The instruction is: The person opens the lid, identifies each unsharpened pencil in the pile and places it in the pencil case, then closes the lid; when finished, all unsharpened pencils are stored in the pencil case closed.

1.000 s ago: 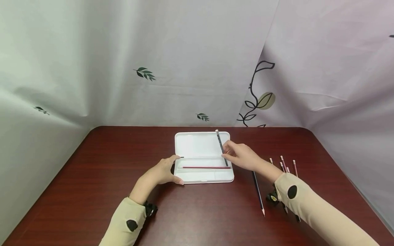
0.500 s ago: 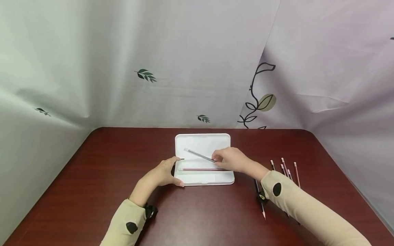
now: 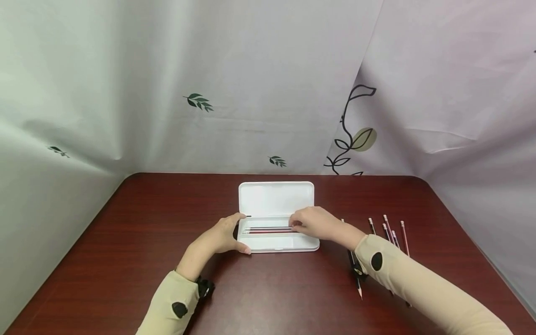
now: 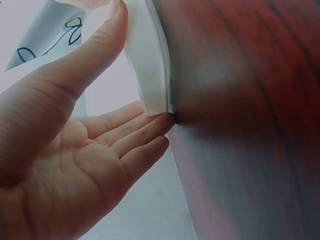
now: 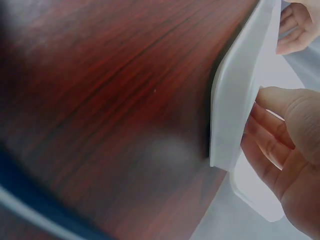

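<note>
A white pencil case [image 3: 276, 243] lies with its lid [image 3: 276, 197] folded back on the table. My left hand [image 3: 217, 236] holds its left end, thumb at the front edge and fingers toward the hinge; the left wrist view shows the case end [image 4: 150, 70] between them. My right hand [image 3: 316, 224] reaches in from the right, fingertips curled down on the right end of a dark pencil [image 3: 268, 228]. That pencil lies level beside a red pencil [image 3: 265, 232] in the tray. Its right end is hidden under the fingers, and the right wrist view does not show it.
Several loose pencils [image 3: 404, 237] with white erasers lie on the dark red table [image 3: 268, 288] to the right, partly beneath the right forearm. A black pencil [image 3: 359, 288] points its tip toward the front. Patterned cloth [image 3: 251, 130] hangs behind.
The right hand has swung the dark pencil from steeply slanted across the lid to level, and lowered it into the tray beside the red one. The left hand has stayed put.
</note>
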{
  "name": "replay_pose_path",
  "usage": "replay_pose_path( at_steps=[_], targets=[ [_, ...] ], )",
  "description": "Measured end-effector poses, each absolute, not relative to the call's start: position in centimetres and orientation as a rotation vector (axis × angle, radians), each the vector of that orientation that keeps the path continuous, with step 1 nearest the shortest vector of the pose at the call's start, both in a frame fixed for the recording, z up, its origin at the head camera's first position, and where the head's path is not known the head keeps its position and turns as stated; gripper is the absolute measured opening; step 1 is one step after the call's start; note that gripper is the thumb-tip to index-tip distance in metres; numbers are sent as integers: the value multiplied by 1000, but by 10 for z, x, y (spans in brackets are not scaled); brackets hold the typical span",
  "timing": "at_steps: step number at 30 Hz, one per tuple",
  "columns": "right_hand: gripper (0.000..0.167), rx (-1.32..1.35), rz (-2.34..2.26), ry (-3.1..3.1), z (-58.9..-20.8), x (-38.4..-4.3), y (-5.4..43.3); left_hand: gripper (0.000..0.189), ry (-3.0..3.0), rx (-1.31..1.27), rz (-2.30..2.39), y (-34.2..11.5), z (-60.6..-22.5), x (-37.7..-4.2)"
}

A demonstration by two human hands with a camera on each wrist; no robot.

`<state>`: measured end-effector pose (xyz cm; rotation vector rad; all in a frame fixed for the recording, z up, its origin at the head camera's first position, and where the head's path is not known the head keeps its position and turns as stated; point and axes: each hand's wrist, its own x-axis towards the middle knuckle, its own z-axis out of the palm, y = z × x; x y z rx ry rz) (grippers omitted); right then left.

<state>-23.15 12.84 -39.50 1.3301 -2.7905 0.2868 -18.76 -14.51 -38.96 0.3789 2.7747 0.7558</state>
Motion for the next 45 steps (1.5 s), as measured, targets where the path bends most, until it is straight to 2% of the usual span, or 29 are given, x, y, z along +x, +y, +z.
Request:
replay_pose_path(
  at_steps=[7,15,23,33,38,45],
  targets=[
    [10,1335,320,-2791,-386,-228,149,90,2775,391,751,-144,-388,-187],
    [12,1288,635,-2759,-376,-221,199,91,2783,391,749,-144,-390,-188],
    [13,1124,753,-2805,-378,-197,253,92,2799,399,734,-145,-391,-189],
    [17,988,850,-2803,-378,-167,297,92,2803,423,740,-145,-392,-189],
    [17,806,788,-2884,-383,-154,312,92,2790,402,746,-145,-391,-189],
    [14,318,874,-3084,-388,-141,325,91,2795,403,749,-145,-391,-188]
  ],
)
